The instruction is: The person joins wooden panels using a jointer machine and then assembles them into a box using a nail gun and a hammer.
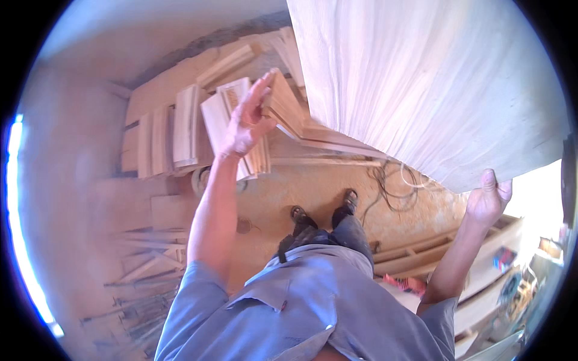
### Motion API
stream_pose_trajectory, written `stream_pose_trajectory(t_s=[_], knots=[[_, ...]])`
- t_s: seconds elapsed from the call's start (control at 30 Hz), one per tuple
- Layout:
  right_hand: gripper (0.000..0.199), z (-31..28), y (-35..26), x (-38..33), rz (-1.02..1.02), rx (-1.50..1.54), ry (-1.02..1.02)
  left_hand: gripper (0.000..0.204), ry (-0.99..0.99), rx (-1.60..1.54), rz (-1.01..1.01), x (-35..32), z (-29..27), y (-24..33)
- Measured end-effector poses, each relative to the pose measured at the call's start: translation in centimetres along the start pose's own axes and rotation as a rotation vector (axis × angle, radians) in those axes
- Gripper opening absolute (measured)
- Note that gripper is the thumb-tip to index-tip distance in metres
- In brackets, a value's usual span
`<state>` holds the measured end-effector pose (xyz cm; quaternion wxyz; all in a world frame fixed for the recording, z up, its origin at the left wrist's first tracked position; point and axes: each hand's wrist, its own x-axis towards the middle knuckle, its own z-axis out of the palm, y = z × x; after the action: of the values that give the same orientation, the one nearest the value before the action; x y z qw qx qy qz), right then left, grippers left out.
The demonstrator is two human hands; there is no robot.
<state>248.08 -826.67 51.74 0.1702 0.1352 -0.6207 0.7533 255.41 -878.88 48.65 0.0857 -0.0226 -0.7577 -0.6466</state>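
A large pale plywood sheet (421, 84) is lifted in front of me and fills the upper right of the view. My right hand (489, 198) grips its lower right edge from below, thumb up against the face. My left hand (248, 120) is raised with fingers spread, palm toward the sheet's left side, apparently not touching it. Below me I see my blue shirt, dark trousers and both shoes (325, 210) on the sawdust floor.
Stacks of moulded wooden boards (198, 126) lie on the floor ahead and to the left. Cables (391, 186) loop on the floor near my feet. More timber pieces (415, 253) and clutter sit at the right; thin strips lie at the lower left.
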Motion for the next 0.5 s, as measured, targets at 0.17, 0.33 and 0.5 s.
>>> stream_pose_trajectory(t_s=[0.17, 0.33, 0.5], knots=[[0.058, 3.9, 4.0, 2.7, 0.041, 0.102, -0.124, 0.098, 0.140, -0.224, -0.098, -1.0, 0.6, 0.6], [0.049, 6.9, 3.6, 3.8, 0.024, 0.114, -0.249, 0.098, 0.272, -0.304, -0.098, -1.7, 2.0, 0.0], [0.044, 7.4, 4.3, 3.9, 0.019, 0.105, -0.334, 0.087, 0.257, -0.261, -0.109, -1.2, 3.3, 2.0]])
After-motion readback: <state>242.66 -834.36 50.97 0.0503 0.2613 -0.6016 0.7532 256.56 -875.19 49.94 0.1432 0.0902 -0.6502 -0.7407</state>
